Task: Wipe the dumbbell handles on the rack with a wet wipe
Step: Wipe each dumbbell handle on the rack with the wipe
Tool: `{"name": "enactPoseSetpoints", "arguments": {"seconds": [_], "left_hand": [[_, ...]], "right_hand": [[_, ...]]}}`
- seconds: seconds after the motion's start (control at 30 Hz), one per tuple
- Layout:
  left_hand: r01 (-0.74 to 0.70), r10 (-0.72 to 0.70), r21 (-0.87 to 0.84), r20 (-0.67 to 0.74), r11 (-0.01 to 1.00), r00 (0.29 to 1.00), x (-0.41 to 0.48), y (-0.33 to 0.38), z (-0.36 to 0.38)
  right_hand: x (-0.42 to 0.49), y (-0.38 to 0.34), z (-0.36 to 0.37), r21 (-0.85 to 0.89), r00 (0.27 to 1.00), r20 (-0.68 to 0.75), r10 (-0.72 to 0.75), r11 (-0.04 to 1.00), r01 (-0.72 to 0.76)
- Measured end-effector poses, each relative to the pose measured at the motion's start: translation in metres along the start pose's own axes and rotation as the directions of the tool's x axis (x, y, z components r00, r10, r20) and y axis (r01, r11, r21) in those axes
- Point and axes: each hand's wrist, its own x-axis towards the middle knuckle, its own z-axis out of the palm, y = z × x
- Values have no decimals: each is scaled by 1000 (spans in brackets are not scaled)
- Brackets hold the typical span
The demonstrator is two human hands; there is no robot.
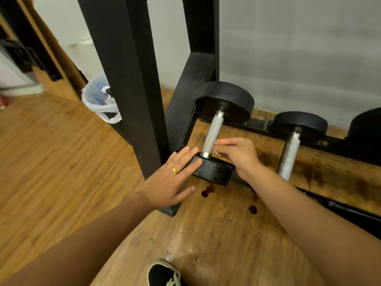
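Observation:
A black dumbbell with a knurled silver handle (212,134) lies across the bottom rails of a black rack (181,129). My left hand (175,178) rests flat on the dumbbell's near head (212,170), fingers spread, a gold ring on one finger. My right hand (237,155) pinches a small crumpled wet wipe (216,148) against the lower right side of the handle. A second dumbbell with a pale, dull handle (289,153) lies to the right on the same rails. A third dark head (365,129) shows at the far right edge.
Thick black rack uprights (127,79) rise just left of the dumbbell. A bin lined with a white plastic bag (101,100) stands behind them on the wooden floor. Dark red-brown spots (208,190) mark the floor under the rack. My black shoe (165,274) is at the bottom.

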Motion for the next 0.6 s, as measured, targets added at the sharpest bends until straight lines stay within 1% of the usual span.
{"name": "enactPoseSetpoints", "arguments": {"seconds": [0.1,0.17,0.2,0.27,0.33,0.37,0.47,0.53,0.6], "left_hand": [[-8,8,7,-8,1000,1000,-1,0,2],[-3,3,22,-29,1000,1000,-1,0,5],[0,1,26,-39,1000,999,-1,1,6],[1,0,30,-51,1000,999,-1,1,7],[1,1,31,-50,1000,999,-1,1,7],[1,1,33,-49,999,999,-1,1,7],[-2,4,36,-61,999,998,-1,1,7],[-4,7,35,-72,999,997,-1,2,8],[-2,5,32,-80,999,997,-1,2,8]], "right_hand": [[-17,6,-2,-164,995,99,-2,986,19],[-13,-2,-6,-172,992,126,-30,984,52],[-8,-7,-8,-126,993,105,-56,990,69],[9,-20,-9,-1,996,-3,-90,996,90],[27,-31,-6,123,988,-126,-83,988,99],[34,-34,-4,156,981,-179,-75,982,104],[41,-33,5,117,958,-268,-99,984,135],[35,-32,10,39,946,-275,-170,981,187],[30,-32,10,-8,942,-253,-222,974,228]]}}
